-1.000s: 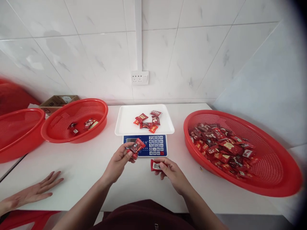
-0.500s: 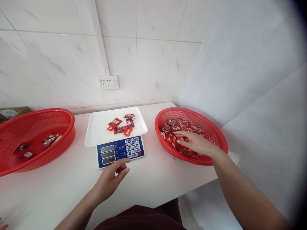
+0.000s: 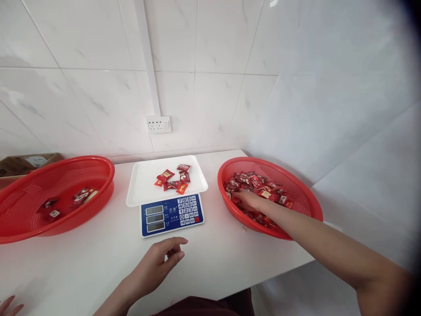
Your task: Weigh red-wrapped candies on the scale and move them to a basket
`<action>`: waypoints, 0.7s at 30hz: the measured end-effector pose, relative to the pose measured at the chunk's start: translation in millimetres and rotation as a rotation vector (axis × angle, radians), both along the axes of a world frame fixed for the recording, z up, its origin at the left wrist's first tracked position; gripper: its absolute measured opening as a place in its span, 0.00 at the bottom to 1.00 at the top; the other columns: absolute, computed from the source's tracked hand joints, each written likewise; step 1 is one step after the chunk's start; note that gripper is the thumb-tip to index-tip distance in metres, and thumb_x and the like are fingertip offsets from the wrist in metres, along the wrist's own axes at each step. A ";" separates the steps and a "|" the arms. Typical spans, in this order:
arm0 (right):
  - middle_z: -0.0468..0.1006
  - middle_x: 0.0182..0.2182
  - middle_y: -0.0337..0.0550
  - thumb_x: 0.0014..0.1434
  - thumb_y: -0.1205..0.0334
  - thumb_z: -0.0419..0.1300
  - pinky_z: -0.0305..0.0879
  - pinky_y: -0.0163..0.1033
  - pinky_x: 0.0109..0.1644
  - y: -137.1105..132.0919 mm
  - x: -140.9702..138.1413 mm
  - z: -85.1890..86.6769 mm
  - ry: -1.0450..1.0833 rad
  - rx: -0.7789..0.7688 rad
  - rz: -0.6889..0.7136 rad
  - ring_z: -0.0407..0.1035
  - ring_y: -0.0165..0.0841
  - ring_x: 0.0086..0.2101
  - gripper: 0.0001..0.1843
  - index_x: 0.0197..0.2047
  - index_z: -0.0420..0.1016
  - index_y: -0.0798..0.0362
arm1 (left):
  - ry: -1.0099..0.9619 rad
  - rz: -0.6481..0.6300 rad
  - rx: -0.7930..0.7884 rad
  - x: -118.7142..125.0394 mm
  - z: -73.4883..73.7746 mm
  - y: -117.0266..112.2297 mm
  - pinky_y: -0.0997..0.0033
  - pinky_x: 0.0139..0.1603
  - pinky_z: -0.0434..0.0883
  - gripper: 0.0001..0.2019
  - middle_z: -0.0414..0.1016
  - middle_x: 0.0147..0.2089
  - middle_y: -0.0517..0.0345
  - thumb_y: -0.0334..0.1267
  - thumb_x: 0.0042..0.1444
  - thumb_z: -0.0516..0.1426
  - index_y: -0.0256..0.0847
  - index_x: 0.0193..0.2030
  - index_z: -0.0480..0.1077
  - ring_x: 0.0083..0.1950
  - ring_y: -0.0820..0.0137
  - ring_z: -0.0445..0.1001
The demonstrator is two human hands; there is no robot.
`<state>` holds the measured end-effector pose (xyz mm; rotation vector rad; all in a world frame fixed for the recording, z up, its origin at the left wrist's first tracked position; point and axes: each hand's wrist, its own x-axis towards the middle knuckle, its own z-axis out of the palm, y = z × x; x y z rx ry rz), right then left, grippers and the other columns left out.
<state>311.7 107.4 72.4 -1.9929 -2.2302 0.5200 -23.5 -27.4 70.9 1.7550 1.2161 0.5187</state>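
My right hand (image 3: 247,200) reaches into the right red basket (image 3: 309,210), its fingertips down among a heap of small wrapped candies (image 3: 268,193). The candies hide those fingers, so any grip does not show. My left hand (image 3: 164,259) hovers over the table just in front of a blue digital scale (image 3: 173,217), thumb and forefinger apart, with nothing in it. On top of the scale lies a white tray (image 3: 141,184) carrying several red and dark red wrapped candies (image 3: 171,185).
A second red basket (image 3: 110,175) at the left holds a few wrapped packets (image 3: 83,196). Behind it stands a cardboard box (image 3: 19,164). Another person's fingers (image 3: 11,305) show at the bottom left. A tiny scrap (image 3: 244,228) lies by the right basket. A tiled wall closes the back.
My right hand has gone deeper into the candies, its fingers now pointing down and mostly hidden. My left hand sits slightly farther from the scale. The whole view has shifted a little.
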 end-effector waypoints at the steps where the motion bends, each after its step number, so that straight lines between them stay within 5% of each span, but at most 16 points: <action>1: 0.79 0.34 0.46 0.52 0.65 0.59 0.63 0.36 0.35 0.4 2.2 3.4 0.023 -0.004 0.005 0.71 0.35 0.30 0.06 0.34 0.76 0.54 | -0.010 0.009 -0.014 -2.2 -0.9 -0.6 0.73 0.35 0.66 0.16 0.72 0.35 0.58 0.46 0.59 0.51 0.45 0.52 0.68 0.34 0.70 0.67; 7: 0.77 0.33 0.42 0.56 0.61 0.56 0.63 0.37 0.34 -0.4 3.7 59.2 0.109 0.020 -0.005 0.70 0.34 0.28 0.08 0.39 0.73 0.51 | -0.379 0.085 -0.236 -5.4 -2.6 5.4 0.68 0.38 0.68 0.19 0.70 0.33 0.57 0.50 0.56 0.55 0.41 0.50 0.68 0.35 0.69 0.68; 9: 0.77 0.33 0.40 0.55 0.57 0.57 0.64 0.37 0.34 -15.4 -16.2 81.7 0.313 0.059 0.006 0.70 0.33 0.28 0.10 0.40 0.72 0.49 | -0.654 0.142 -0.398 1.5 -0.1 9.4 0.65 0.41 0.70 0.21 0.71 0.39 0.53 0.52 0.56 0.55 0.43 0.52 0.66 0.41 0.66 0.70; 11: 0.76 0.34 0.39 0.55 0.58 0.58 0.65 0.37 0.35 -38.3 -49.0 93.1 0.490 0.070 0.158 0.70 0.33 0.30 0.07 0.38 0.73 0.49 | -0.919 0.190 -0.598 12.3 2.4 13.4 0.59 0.46 0.70 0.24 0.69 0.51 0.49 0.56 0.57 0.52 0.46 0.55 0.63 0.50 0.62 0.69; 13: 0.75 0.34 0.40 0.55 0.63 0.57 0.66 0.37 0.36 -63.1 -88.5 87.9 0.561 0.037 0.415 0.70 0.33 0.32 0.05 0.34 0.75 0.50 | -1.104 0.197 -0.800 23.7 2.6 16.0 0.52 0.49 0.69 0.26 0.66 0.56 0.49 0.60 0.58 0.47 0.47 0.57 0.62 0.54 0.60 0.67; 16: 0.74 0.42 0.44 0.55 0.72 0.54 0.65 0.40 0.45 -90.5 -141.4 56.9 0.419 0.006 0.701 0.69 0.36 0.41 0.17 0.45 0.75 0.47 | -1.214 0.228 -1.013 31.8 -4.8 14.5 0.53 0.47 0.71 0.27 0.72 0.49 0.49 0.60 0.58 0.46 0.42 0.52 0.65 0.46 0.63 0.73; 21: 0.62 0.60 0.51 0.58 0.65 0.57 0.58 0.52 0.57 -101.2 -171.7 23.0 0.409 -0.065 0.706 0.59 0.48 0.56 0.25 0.59 0.66 0.44 | -1.314 0.580 -1.111 -8.0 -24.6 -1.6 0.75 0.32 0.73 0.14 0.74 0.33 0.54 0.46 0.60 0.52 0.35 0.40 0.69 0.31 0.72 0.75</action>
